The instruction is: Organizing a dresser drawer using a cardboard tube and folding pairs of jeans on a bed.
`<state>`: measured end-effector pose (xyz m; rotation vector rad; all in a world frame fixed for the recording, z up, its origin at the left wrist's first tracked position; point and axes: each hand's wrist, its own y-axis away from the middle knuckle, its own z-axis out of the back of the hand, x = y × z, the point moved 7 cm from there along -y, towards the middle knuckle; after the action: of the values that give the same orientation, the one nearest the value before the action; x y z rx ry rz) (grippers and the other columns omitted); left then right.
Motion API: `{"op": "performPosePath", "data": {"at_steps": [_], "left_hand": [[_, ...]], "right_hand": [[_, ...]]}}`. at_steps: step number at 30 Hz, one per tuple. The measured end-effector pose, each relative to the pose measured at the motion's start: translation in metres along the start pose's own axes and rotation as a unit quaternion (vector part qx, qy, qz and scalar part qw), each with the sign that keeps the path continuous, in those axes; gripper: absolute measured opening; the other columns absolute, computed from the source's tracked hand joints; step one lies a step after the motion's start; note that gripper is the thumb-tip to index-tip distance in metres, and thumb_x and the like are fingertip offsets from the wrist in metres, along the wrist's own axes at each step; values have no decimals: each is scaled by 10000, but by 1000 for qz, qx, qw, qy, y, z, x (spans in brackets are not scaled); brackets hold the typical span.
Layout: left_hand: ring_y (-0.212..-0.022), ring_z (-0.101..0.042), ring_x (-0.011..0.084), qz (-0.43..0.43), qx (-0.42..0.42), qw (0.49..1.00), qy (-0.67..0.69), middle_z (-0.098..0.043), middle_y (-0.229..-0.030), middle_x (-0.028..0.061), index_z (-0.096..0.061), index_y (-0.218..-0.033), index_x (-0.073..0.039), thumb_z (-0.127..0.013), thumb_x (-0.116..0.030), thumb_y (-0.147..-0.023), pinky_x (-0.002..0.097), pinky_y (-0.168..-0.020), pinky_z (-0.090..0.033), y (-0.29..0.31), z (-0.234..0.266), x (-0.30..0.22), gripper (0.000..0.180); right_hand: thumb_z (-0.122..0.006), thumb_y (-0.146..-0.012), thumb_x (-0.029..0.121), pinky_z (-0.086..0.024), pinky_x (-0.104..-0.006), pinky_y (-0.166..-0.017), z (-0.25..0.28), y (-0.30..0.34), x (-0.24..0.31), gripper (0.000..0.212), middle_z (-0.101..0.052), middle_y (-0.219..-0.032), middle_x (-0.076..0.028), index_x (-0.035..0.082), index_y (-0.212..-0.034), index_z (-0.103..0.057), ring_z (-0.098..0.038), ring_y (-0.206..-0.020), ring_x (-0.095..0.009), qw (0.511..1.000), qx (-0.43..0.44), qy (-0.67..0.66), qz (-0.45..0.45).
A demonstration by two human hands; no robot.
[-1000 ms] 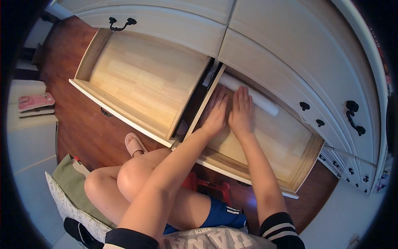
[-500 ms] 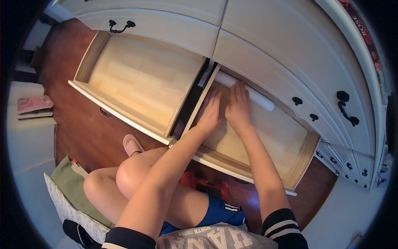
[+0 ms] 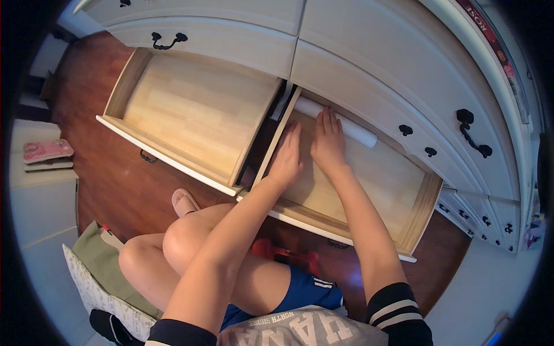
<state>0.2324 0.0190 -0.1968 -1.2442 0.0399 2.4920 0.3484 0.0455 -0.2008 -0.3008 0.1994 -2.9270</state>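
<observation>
Both my hands are inside the right pulled-out drawer (image 3: pixel 381 184), which has a pale wooden bottom and a white front. Against its left side wall lies my left hand (image 3: pixel 287 155), with the fingers stretched out. My right hand (image 3: pixel 329 144) rests a little to the right, also with straight fingers; its fingertips touch a white roll (image 3: pixel 358 132). The roll lies along the back of the drawer, and the fingers cover a small part of it. Neither hand grips anything. Beside this drawer, the left drawer (image 3: pixel 196 109) is also pulled out and shows its bare wooden bottom.
A white dresser (image 3: pixel 358 69) with black handles rises behind the drawers. Below my arms a red plastic stool (image 3: pixel 285 254) is partly hidden. A pink case (image 3: pixel 49 150) lies on a white ledge at the left. A green and white bag (image 3: pixel 109 265) sits beside my knees.
The view has shifted slightly. Both hands keep nearly the same place and flat pose in the right drawer, and the white roll stays at its back.
</observation>
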Motion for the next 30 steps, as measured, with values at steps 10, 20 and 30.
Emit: {"op": "performPosePath", "data": {"at_steps": [10, 20, 30], "left_hand": [[-1228, -470, 373, -51, 200, 972, -114, -488, -1287, 263, -442, -1309, 44, -516, -6, -811, 414, -1025, -407, 9, 19, -50, 506], [-1456, -164, 331, -85, 189, 963, -174, -218, -1545, 216, -245, -1464, 36, -455, -88, -878, 423, -1179, -198, -59, -33, -1, 634], [-1432, -261, 270, -150, 103, 934, -307, -325, -1515, 154, -328, -1433, 21, -468, -143, -867, 482, -1163, -200, -30, -25, -12, 606]], "right_hand": [[-585, -814, 170, -174, -469, -1180, 0, 32, 12, 685, -264, -1533, -195, -49, -1418, -347, -208, -1443, -321, 998, 59, -8, 19], [-548, -805, 57, -204, -465, -1169, -2, 40, -1, 664, -287, -1517, -199, -29, -1430, -339, -207, -1433, -355, 967, 148, -204, -27], [-607, -796, 199, -227, -491, -1149, 16, 56, -30, 734, -317, -1478, -248, -86, -1408, -320, -254, -1407, -385, 996, 23, -10, -85]]}}
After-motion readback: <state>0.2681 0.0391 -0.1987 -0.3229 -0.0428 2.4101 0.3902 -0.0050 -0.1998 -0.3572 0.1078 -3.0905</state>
